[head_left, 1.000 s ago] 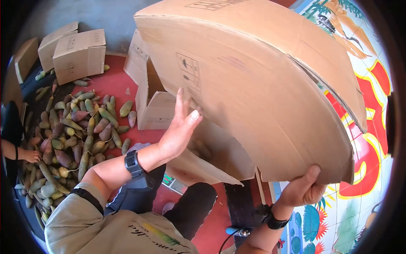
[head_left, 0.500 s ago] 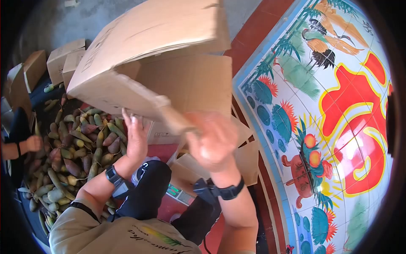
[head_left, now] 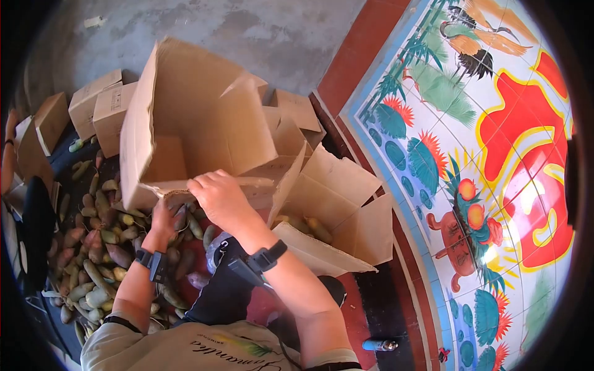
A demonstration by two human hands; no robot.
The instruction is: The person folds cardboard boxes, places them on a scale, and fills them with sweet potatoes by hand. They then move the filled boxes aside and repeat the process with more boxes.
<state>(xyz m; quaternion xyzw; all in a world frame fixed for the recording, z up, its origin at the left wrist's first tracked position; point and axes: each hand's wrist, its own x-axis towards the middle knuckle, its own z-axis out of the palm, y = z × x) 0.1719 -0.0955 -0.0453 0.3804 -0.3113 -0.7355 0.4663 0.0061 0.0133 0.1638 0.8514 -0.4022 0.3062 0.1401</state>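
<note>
A large cardboard box [head_left: 204, 117] is held up in front of me, tilted so that its open top faces me, and I see nothing inside. Its near edge is in both hands. My left hand [head_left: 163, 220] is closed on the edge from below, its fingers partly hidden. My right hand [head_left: 218, 196] curls its fingers over the same edge, further right. Just right of it stands a second open cardboard box [head_left: 337, 179] with flaps spread and a few root vegetables [head_left: 317, 229] inside.
A heap of green, reddish and yellowish root vegetables [head_left: 93, 266] covers the floor at left. More cardboard boxes [head_left: 114, 117] stand behind it and behind the held box. Another person's arm [head_left: 10, 148] shows at far left. A bottle [head_left: 380, 345] lies near the painted tile wall [head_left: 458, 185].
The held box has turned its opening toward me and come lower and left. My right hand has moved left along its edge. The open box with vegetables is now uncovered.
</note>
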